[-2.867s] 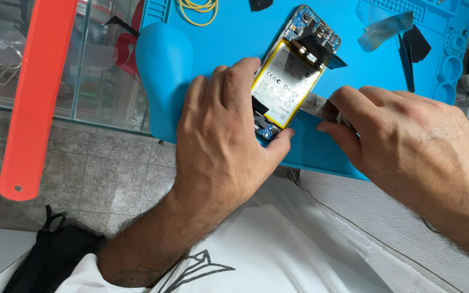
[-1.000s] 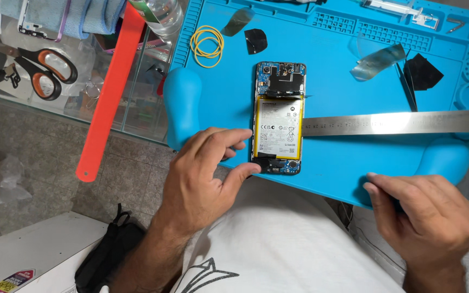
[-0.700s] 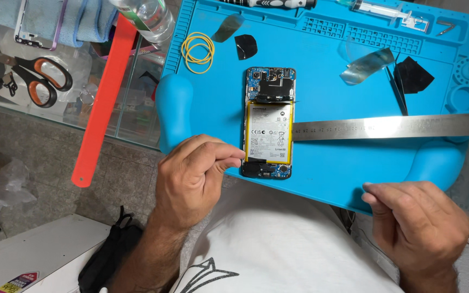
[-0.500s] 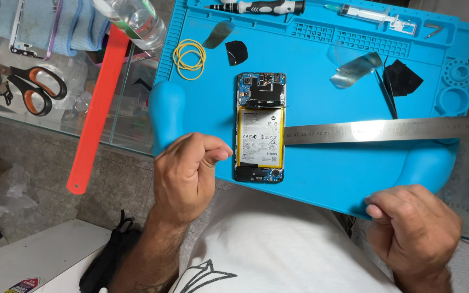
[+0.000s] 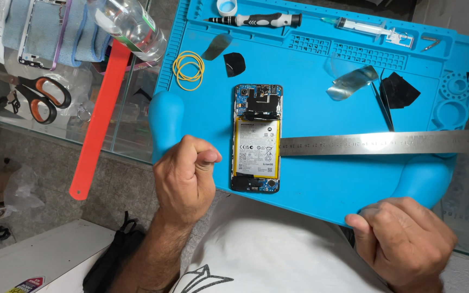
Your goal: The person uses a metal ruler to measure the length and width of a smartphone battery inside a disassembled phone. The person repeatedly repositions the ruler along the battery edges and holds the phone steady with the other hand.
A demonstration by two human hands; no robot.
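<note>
Phone [image 5: 257,138] on mat [image 5: 321,81] | ruler [image 5: 381,144] touching | left hand [image 5: 185,179] clenched, right hand [image 5: 403,241] clenched

An opened phone [image 5: 257,138] is laid near the near edge of the repair mat [image 5: 310,179]. A steel ruler [image 5: 381,143] is laid rightward from it. Rubber bands [image 5: 188,70] are placed toward the far left corner, a screwdriver [image 5: 256,20] along the far edge.

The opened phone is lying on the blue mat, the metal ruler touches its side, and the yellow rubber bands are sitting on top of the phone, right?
Not quite. In the head view the yellow rubber bands lie on the blue mat up and to the left of the opened phone, apart from it, not on top. The metal ruler does reach the phone's side.
</note>
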